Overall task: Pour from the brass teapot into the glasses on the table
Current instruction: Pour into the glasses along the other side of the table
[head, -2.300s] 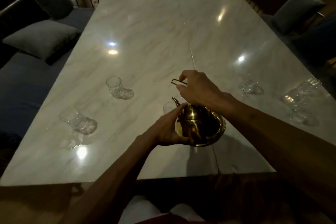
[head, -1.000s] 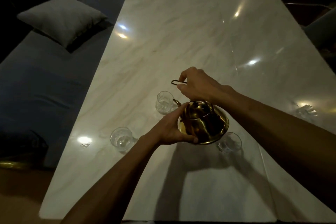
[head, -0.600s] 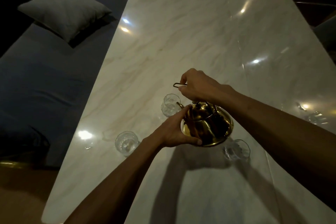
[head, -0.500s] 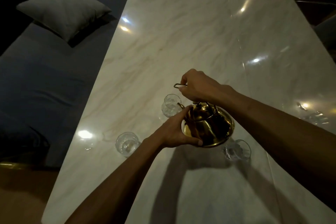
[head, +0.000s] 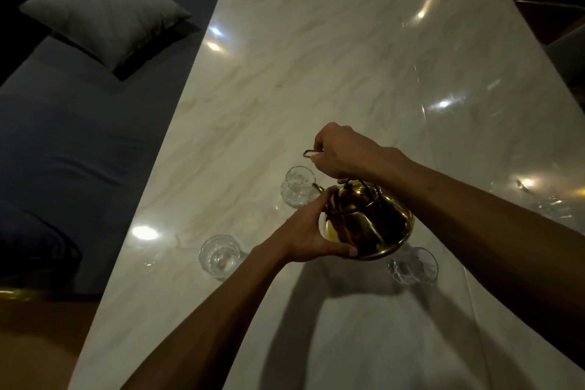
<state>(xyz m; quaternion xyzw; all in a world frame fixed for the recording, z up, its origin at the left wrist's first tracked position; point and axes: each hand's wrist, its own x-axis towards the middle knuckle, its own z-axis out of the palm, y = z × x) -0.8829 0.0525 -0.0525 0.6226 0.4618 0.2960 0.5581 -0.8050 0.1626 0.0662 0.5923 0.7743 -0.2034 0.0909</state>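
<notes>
The brass teapot (head: pixel 367 222) is held above the marble table (head: pixel 316 73), tilted to the left. My right hand (head: pixel 340 152) grips its wire handle from above. My left hand (head: pixel 311 236) cups the pot's left side and base. Its spout reaches the rim of a clear glass (head: pixel 297 185) standing just left of the pot. A second glass (head: pixel 220 255) stands nearer the table's left edge, below my left wrist. A third glass (head: pixel 414 264) sits under the pot's right side, partly hidden by it. I cannot tell whether liquid is flowing.
A dark blue bench (head: pixel 63 123) with a grey cushion (head: pixel 104 13) runs along the table's left side. More glassware (head: pixel 547 203) glints at the right edge, beyond my right forearm. A seam (head: pixel 424 98) crosses the tabletop on the right.
My view has swung left and closer to the table's left side. The pot stays gripped the same way, and its spout has come nearer the glass beside it.
</notes>
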